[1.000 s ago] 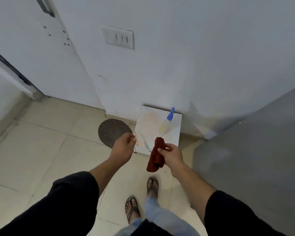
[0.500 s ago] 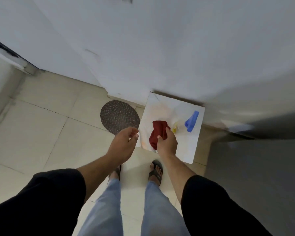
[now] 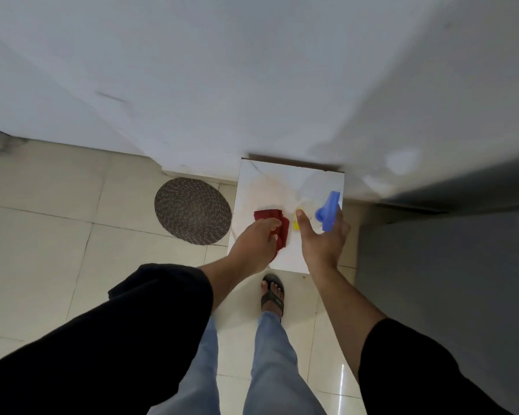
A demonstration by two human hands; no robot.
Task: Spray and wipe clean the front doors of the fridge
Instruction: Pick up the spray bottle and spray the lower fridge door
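Cloth gripped, bottle not yet clasped, on the white slab [image 3: 270,187].
Head view: the red cloth [image 3: 264,214], left of the slab's middle, is held under the curled left hand [image 3: 252,244]; the spray bottle [image 3: 330,209], at the right edge, is flanked by the spread right hand [image 3: 321,244]; the grey fridge [image 3: 447,280] is seen beside it.

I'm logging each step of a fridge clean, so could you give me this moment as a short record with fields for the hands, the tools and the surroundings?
left hand: fingers curled over the red cloth
right hand: open, thumb and fingers spread either side of the spray bottle; cannot tell if they touch it
spray bottle: blue head, on the white slab
fridge: grey, at right, neither hand on it
floor: round woven mat left of the slab
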